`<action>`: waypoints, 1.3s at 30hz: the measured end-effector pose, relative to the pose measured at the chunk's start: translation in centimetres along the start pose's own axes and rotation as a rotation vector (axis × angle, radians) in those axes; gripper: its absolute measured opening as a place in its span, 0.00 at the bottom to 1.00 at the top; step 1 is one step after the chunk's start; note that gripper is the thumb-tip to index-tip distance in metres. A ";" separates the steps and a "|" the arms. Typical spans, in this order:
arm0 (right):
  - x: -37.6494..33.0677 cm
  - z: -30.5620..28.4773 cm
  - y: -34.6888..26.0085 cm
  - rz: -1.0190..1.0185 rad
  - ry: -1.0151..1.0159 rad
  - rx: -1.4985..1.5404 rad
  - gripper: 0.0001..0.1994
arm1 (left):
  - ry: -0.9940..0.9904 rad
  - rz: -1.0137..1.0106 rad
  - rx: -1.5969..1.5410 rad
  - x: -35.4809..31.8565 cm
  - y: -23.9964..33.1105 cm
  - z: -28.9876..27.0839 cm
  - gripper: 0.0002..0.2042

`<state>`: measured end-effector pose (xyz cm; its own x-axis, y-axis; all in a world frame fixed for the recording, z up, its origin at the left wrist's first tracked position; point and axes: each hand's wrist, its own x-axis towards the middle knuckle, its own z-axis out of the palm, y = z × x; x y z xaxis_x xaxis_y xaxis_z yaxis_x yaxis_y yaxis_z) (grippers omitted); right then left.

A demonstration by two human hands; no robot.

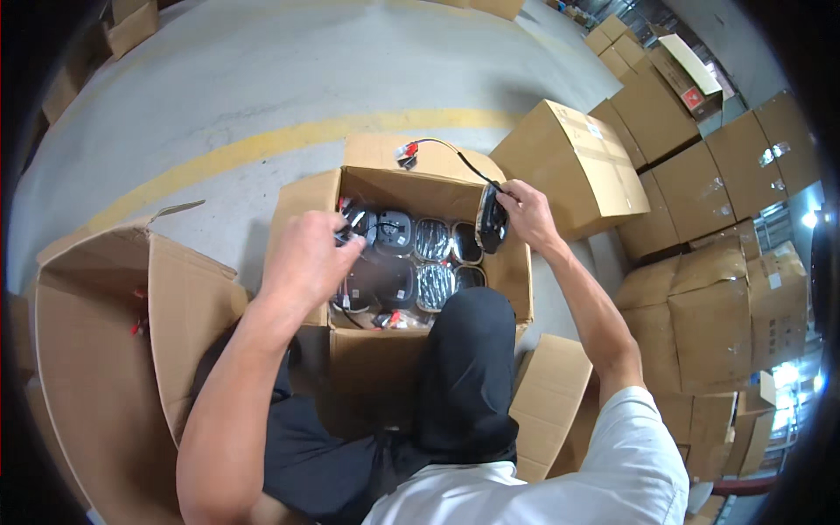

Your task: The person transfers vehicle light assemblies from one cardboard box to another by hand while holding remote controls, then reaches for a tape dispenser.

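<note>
Holds in the right hand (525, 210), with thumb and fingers closed on its far end, a black, rounded, block-shaped unit with a pale rim (493, 223); curls the fingers of the left hand (311, 262) nearly closed on a small black cabled piece (348, 233), too blurred to name and partly hidden by the knuckles. Keeps both hands above an open brown cardboard box (394, 185), with rows of black rounded-square units (434, 241) inside, some under clear shiny film, and with a small clear bag with red and white bits (394, 320) at the near side. Stands on a smooth pale grey floor (367, 83), near a yellow painted stripe (262, 150); shows at left a second, larger open carton (96, 376), at right a taped closed carton (547, 162) and, beyond, stacked brown cartons (691, 188). Has the held unit over the right end of the box, beside the wall; cannot tell whether touching it. Stands on edge, with the long axis running roughly away from the body, the pale-rimmed side facing left and the black back facing right; sends from the far end a thin black and yellow cable (464, 157), arching left to a red and white connector (407, 155) above the far flap
</note>
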<state>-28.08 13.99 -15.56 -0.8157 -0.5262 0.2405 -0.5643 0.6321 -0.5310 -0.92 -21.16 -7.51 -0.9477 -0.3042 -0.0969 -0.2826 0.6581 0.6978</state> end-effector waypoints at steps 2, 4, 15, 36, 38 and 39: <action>0.9 -0.7 -4.4 -0.068 -0.005 -0.004 0.08 | 0.015 0.116 0.011 -0.7 -1.0 1.0 0.15; 1.8 -1.4 -9.5 -0.127 0.008 0.064 0.08 | -0.141 0.172 0.040 -0.9 -0.9 1.9 0.15; 2.6 2.4 -48.5 -0.732 -0.153 0.600 0.10 | -0.126 0.455 0.156 -2.4 3.2 5.9 0.10; -2.2 33.1 -65.4 -0.871 -0.837 -0.083 0.09 | 0.341 0.346 -0.073 -6.9 -8.6 4.7 0.18; -2.3 34.2 -65.3 -0.881 -0.812 -0.100 0.10 | 0.368 0.356 -0.092 -7.3 -8.6 4.6 0.18; -2.1 34.6 -65.1 -0.885 -0.783 -0.113 0.10 | 0.380 0.363 -0.103 -7.4 -8.4 4.6 0.18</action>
<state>14.78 -45.75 -9.56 0.1420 -0.9853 -0.0951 -0.9328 -0.1011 -0.3460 7.77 -21.29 -15.88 -0.8556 -0.3100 0.4145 0.0878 0.7023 0.7064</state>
